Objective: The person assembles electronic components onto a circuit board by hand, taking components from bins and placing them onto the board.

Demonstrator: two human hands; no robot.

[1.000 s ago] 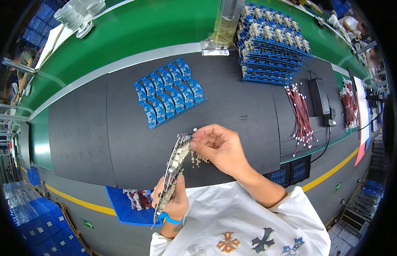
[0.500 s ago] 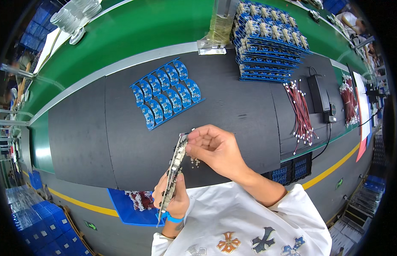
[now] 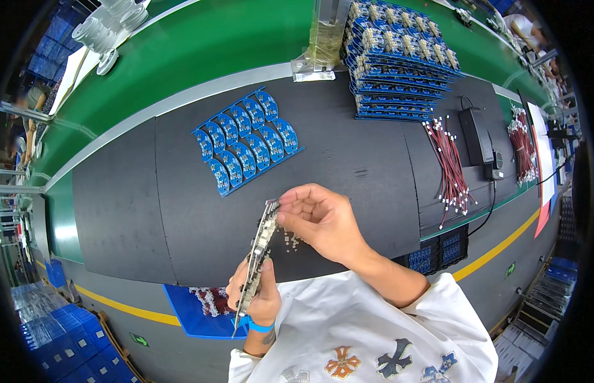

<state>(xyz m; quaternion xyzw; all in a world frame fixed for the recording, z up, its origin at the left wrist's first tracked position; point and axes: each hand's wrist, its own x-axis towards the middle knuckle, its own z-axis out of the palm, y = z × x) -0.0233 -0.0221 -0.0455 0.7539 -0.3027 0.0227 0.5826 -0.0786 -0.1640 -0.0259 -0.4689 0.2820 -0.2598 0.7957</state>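
My left hand grips a circuit board panel near its lower end and holds it tilted on edge, so its face shows only narrowly. Pale connectors line that panel. At its upper end my right hand has thumb and fingertips pinched together against the edge; what is between them, if anything, is too small to make out. Several small cream connectors lie on the black mat just below my right hand. Farther off, a flat blue circuit board panel rests on the mat.
A tall stack of blue board panels stands at the back right. Red-and-black wire bundles lie right of it, beside a black power adapter. A blue tray with more wires sits below the mat's front edge.
Both hands stay nearly in place at the held panel. The view has shifted very slightly; nothing has visibly been let go or picked up.
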